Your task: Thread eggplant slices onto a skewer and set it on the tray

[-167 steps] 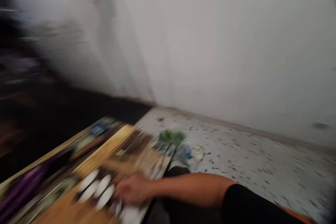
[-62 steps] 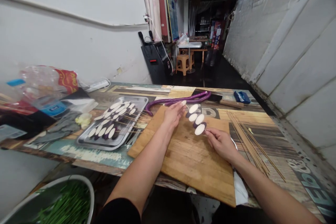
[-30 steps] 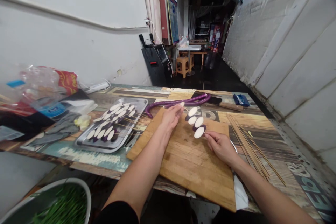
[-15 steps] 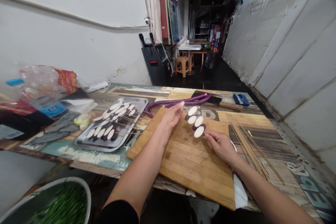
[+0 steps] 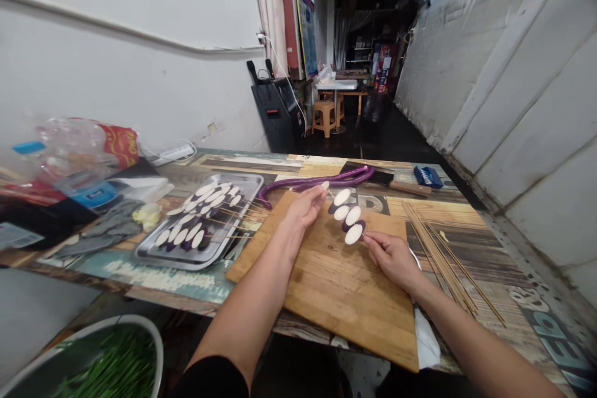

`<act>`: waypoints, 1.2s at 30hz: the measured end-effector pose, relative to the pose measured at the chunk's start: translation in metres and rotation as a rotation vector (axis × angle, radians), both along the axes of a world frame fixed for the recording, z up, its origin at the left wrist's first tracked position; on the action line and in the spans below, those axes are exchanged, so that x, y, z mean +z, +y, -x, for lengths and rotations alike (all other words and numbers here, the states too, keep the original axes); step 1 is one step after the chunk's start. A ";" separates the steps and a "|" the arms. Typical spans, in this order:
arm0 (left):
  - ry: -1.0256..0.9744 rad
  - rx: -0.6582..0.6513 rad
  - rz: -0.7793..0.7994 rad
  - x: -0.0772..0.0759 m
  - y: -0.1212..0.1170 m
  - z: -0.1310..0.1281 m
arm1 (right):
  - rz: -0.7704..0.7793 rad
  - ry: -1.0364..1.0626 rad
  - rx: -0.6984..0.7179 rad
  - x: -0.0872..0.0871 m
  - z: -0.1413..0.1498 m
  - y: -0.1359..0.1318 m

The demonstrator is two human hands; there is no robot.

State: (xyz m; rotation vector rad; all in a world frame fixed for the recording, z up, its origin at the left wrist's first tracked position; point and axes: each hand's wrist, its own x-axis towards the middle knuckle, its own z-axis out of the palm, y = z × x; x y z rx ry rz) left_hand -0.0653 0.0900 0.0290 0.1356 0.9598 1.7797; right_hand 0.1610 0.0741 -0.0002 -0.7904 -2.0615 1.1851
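Your right hand [image 5: 394, 256] pinches the near end of one skewer [image 5: 347, 216] carrying four eggplant slices, held just over the cutting board [image 5: 336, 286]. Your left hand [image 5: 305, 206] holds a fifth slice [image 5: 324, 185] at the far tip. The skewer's long axis runs near-right to far-left. One tray [image 5: 153, 253] sits left, loose sticks [image 5: 438, 252] right, and bare board lies nearer you.

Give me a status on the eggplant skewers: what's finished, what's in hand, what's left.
Finished: several loaded skewers lie in the metal tray. In hand: the right hand pinches the end of a skewer carrying four eggplant slices over the cutting board, and the left hand holds another slice at its tip. Left: long purple eggplants are uncut and a pile of bare sticks lies on the table.
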 end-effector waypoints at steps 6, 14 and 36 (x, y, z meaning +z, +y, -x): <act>0.039 -0.007 0.002 0.001 -0.002 0.000 | -0.009 0.003 -0.018 0.002 0.001 -0.001; 0.108 -0.029 0.013 0.002 -0.004 -0.003 | -0.037 0.003 -0.021 0.002 0.001 -0.002; 0.156 -0.060 -0.114 -0.002 -0.002 -0.015 | -0.146 -0.010 -0.038 0.001 0.002 -0.002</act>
